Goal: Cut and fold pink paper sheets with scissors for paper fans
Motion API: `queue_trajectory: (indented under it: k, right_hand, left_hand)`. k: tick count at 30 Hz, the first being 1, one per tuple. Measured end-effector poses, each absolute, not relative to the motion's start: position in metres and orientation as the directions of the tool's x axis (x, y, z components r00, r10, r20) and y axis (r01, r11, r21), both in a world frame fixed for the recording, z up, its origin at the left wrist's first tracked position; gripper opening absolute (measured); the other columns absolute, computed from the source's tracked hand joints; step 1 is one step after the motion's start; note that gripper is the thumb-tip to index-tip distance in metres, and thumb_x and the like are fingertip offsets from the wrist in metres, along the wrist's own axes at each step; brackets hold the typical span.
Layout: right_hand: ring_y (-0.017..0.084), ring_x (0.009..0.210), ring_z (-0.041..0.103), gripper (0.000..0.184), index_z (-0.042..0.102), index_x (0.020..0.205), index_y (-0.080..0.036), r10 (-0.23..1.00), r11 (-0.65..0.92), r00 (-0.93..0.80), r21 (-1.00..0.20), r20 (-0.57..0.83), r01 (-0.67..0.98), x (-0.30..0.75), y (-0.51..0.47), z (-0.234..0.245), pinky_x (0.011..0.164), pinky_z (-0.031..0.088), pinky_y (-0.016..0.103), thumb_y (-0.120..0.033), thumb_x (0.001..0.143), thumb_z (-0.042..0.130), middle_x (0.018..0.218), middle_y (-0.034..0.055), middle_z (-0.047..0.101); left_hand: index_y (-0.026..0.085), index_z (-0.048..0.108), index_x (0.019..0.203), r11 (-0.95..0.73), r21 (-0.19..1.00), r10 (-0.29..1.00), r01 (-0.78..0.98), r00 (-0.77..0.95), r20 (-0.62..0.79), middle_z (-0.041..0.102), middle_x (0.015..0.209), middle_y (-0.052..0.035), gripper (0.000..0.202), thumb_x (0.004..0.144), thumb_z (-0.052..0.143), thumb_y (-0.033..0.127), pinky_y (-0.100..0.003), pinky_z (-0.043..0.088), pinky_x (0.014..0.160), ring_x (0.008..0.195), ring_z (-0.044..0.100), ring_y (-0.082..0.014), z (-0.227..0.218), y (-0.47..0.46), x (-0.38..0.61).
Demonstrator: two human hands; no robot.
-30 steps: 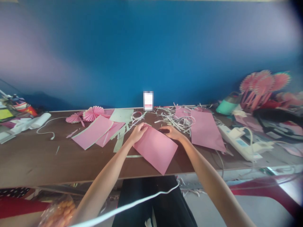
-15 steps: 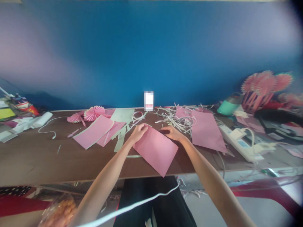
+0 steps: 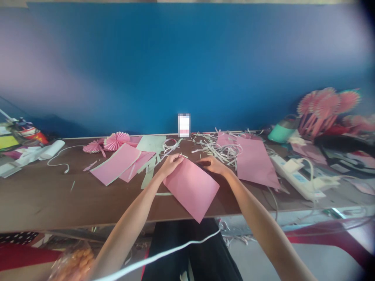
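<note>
A sheet of pink paper (image 3: 191, 187) lies tilted at the table's front, its lowest corner past the edge. My left hand (image 3: 171, 164) pinches it at its top corner, thumb and fingers closed on the paper. Just right of that corner is my right hand (image 3: 213, 164), fingers stretched left and a small gap showing under them; no paper shows between them. Whether its fingertips touch the sheet's upper edge cannot be told. Left of my hands lie more pink sheets with pale borders (image 3: 115, 164). Another large pink sheet (image 3: 256, 162) rests to the right.
Paper scraps (image 3: 219, 150) and a tape roll (image 3: 170, 145) lie behind my hands. Pink paper fans (image 3: 117, 140) sit at left, more fan rosettes (image 3: 326, 103) at right. A power strip (image 3: 295, 177) with plugs stands right. A white cable (image 3: 164, 255) crosses my lap.
The lower corner of the pink sheet has swung slightly left and down. Both hands stay in nearly the same place.
</note>
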State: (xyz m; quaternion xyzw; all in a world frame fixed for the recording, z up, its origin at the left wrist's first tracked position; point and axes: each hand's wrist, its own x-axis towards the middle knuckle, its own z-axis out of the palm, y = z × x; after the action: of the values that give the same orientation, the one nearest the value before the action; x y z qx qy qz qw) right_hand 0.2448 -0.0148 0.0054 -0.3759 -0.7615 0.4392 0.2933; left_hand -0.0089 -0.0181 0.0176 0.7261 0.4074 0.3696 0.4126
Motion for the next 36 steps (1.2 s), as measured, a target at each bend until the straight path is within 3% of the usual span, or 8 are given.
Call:
queue_trajectory:
  k: [6,14,24,36]
  right_hand:
    - [0.023,0.096,0.065,0.036,0.069,0.107,-0.018,0.826,0.349,-0.547,-0.886,0.136,0.307,0.242,-0.014,0.002,0.09,0.049,0.038,-0.026,0.073,0.063,0.106,0.0073,0.07]
    - [0.023,0.093,0.065,0.035,0.069,0.107,-0.017,0.845,0.348,-0.516,-0.877,0.141,0.331,0.247,-0.009,-0.007,0.088,0.05,0.039,-0.026,0.073,0.064,0.102,0.007,0.071]
    - [0.021,0.085,0.065,0.042,0.066,0.109,-0.018,0.905,0.319,-0.374,-0.906,0.203,0.279,0.246,-0.006,-0.01,0.078,0.054,0.036,-0.038,0.072,0.069,0.096,0.0058,0.07]
    - [0.024,0.101,0.063,0.037,0.067,0.109,-0.019,0.847,0.36,-0.504,-0.879,0.168,0.312,0.245,-0.012,-0.001,0.095,0.047,0.042,-0.026,0.072,0.065,0.109,0.0062,0.069]
  left_hand:
    - [0.015,0.061,0.079,-0.325,0.892,0.889,0.314,0.424,0.175,0.064,0.087,-0.0054,0.038,0.085,0.046,0.05,-0.029,0.044,0.069,0.079,0.057,-0.0191,0.016,-0.018,-0.008]
    - [0.015,0.061,0.084,-0.307,0.909,0.882,0.281,0.442,0.161,0.063,0.085,-0.0043,0.038,0.086,0.046,0.051,-0.028,0.043,0.069,0.078,0.056,-0.0184,0.019,-0.02,-0.008]
    - [0.017,0.057,0.08,-0.321,0.884,0.925,0.339,0.313,0.216,0.059,0.079,-0.0027,0.037,0.088,0.042,0.05,-0.027,0.04,0.065,0.073,0.052,-0.0164,0.012,-0.014,-0.009]
    - [0.017,0.062,0.089,-0.299,0.914,0.907,0.276,0.379,0.182,0.064,0.092,-0.0047,0.035,0.086,0.047,0.048,-0.029,0.043,0.073,0.085,0.058,-0.0201,0.016,-0.019,-0.01]
